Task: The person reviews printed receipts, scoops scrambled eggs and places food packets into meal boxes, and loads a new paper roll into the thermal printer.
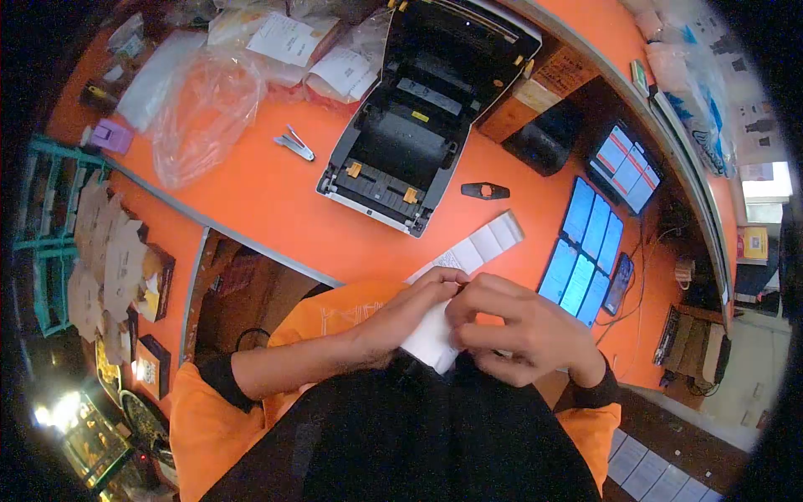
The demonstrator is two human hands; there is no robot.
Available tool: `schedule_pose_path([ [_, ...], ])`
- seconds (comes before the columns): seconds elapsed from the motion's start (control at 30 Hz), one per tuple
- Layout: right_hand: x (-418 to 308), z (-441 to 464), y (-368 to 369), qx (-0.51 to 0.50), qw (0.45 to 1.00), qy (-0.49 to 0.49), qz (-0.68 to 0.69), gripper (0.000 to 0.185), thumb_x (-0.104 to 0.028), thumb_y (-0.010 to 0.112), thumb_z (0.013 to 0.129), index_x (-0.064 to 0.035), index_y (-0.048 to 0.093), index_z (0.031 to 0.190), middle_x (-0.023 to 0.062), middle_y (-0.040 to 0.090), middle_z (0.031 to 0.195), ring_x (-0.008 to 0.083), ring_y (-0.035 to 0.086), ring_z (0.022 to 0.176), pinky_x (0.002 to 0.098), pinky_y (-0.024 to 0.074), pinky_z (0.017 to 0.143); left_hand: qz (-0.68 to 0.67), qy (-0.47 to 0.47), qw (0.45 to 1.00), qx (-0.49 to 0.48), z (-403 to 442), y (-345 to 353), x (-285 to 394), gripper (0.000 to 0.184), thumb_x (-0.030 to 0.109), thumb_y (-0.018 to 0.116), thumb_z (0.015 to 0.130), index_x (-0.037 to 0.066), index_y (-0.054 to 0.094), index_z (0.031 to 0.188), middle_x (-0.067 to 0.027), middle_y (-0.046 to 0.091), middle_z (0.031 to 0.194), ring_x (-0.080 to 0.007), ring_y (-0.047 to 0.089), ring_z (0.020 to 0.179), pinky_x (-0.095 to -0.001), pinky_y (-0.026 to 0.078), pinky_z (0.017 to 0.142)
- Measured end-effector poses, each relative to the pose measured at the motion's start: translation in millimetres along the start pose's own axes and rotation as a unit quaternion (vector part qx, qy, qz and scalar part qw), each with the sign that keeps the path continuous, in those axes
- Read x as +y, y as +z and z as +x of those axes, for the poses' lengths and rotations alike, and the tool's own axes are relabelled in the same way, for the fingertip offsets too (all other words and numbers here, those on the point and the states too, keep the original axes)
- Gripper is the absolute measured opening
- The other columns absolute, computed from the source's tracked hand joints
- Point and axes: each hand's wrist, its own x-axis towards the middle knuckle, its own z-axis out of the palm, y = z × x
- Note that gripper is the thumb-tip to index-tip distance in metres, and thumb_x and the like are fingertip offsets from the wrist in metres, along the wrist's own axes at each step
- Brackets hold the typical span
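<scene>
A white label roll (433, 339) is held close to my body, in front of my chest. My left hand (411, 311) grips it from the left, thumb and fingertips at its upper edge. My right hand (514, 328) has its fingers bent around the roll's right side, with the thumb and forefinger pinched near the top. What lies between those fingertips is hidden. From the roll a label strip (481, 244) runs out over the orange table (251, 197). Beyond it stands a label printer (401, 134) with its lid up and its black inside showing.
A small black holder (485, 191) lies right of the printer, a stapler (294, 144) left of it. Several lit phones (581, 251) and a tablet (626, 167) stand on the right. Clear plastic bags (205, 117) are at the back left; flattened cardboard (109, 251) is at far left.
</scene>
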Motion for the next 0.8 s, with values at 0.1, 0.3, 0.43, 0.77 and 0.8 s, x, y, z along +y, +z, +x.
schedule_pose_path([
  [0.1, -1.7, -4.1, -1.0, -0.004, 0.997, 0.06, 0.04, 0.022, -0.004, 0.067, 0.071, -0.0021, 0.06, 0.091, 0.0136, 0.056, 0.1, 0.0313, 0.057, 0.09, 0.0391, 0.0455, 0.082, -0.008, -0.027, 1.0, -0.002, -3.5, -0.1, 6.3, 0.034, 0.028, 0.04, 0.098, 0.009, 0.044, 0.125, -0.0054, 0.054, 0.1, -0.0116, 0.058, 0.082, -0.0261, 0.048, 0.065],
  [0.3, -16.5, -12.3, 15.2, 0.126, 0.982, 0.142, -0.014, 0.033, -0.004, 0.075, 0.067, -0.0007, 0.065, 0.098, 0.0116, 0.057, 0.093, 0.0258, 0.057, 0.087, 0.0349, 0.0466, 0.075, -0.022, -0.024, 0.999, 0.031, -6.7, 4.2, 10.4, 0.034, 0.028, 0.04, 0.097, 0.009, 0.044, 0.125, -0.0064, 0.053, 0.099, -0.0126, 0.057, 0.081, -0.0255, 0.047, 0.066],
  [0.43, -17.2, -14.6, 22.2, 0.146, 0.975, 0.17, -0.009, 0.032, -0.003, 0.075, 0.068, -0.0015, 0.066, 0.099, 0.0104, 0.057, 0.092, 0.0253, 0.057, 0.086, 0.0332, 0.0466, 0.073, 0.024, 0.015, 0.998, 0.052, -5.7, 3.3, 7.4, 0.035, 0.028, 0.039, 0.097, 0.008, 0.044, 0.125, -0.0066, 0.052, 0.099, -0.0128, 0.056, 0.083, -0.0252, 0.046, 0.069],
  [0.77, -24.7, -3.0, 40.9, 0.211, 0.951, 0.201, -0.099, 0.025, -0.003, 0.07, 0.071, -0.0044, 0.059, 0.094, 0.0107, 0.055, 0.095, 0.0285, 0.054, 0.087, 0.0376, 0.0423, 0.076, 0.074, 0.086, 0.988, 0.109, -8.5, -1.5, 4.3, 0.031, 0.026, 0.038, 0.098, 0.007, 0.044, 0.122, -0.0047, 0.049, 0.095, -0.0096, 0.05, 0.079, -0.0239, 0.042, 0.067],
  [0.8, -26.1, -1.3, 43.1, 0.211, 0.952, 0.202, -0.098, 0.025, -0.003, 0.07, 0.071, -0.0044, 0.059, 0.094, 0.0107, 0.055, 0.095, 0.0285, 0.054, 0.087, 0.0376, 0.0423, 0.076, 0.07, 0.101, 0.984, 0.129, -8.4, -1.4, 3.8, 0.03, 0.026, 0.038, 0.098, 0.007, 0.045, 0.121, -0.0044, 0.049, 0.095, -0.0092, 0.049, 0.077, -0.0239, 0.042, 0.066],
])
